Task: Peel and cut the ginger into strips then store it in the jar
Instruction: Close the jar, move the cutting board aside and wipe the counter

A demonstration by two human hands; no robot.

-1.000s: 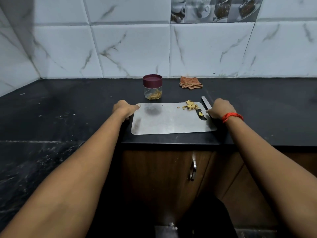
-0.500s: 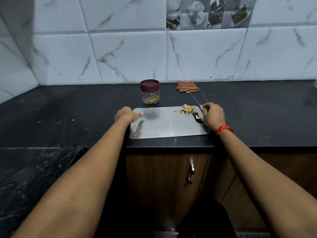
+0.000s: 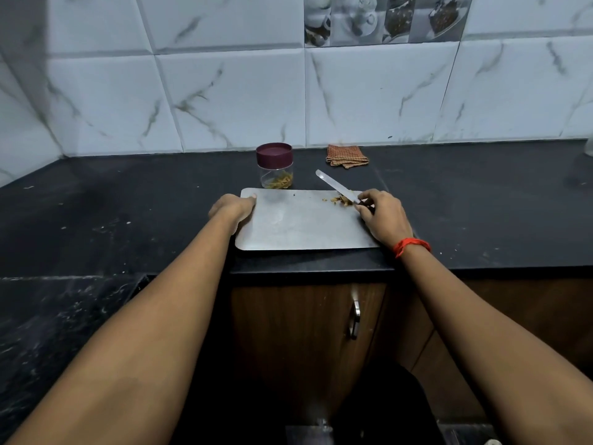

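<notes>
**Black table, white marble, a few warm spots**

The table is black with pale flecks. The wall tiles are white, veined grey-brown like marble. At 1 o'clock, picture tiles show cups and bowls in greys. The board is dull silver-grey. At its 12 o'clock the jar is clear, with a maroon lid and yellow-tan ginger inside. At 1 o'clock the cloth is orange-brown check. The knife blade is silver and the scraps by it are tan. A red thread circles the right wrist. The cabinet is brown wood grain and its handle is silver.
</notes>
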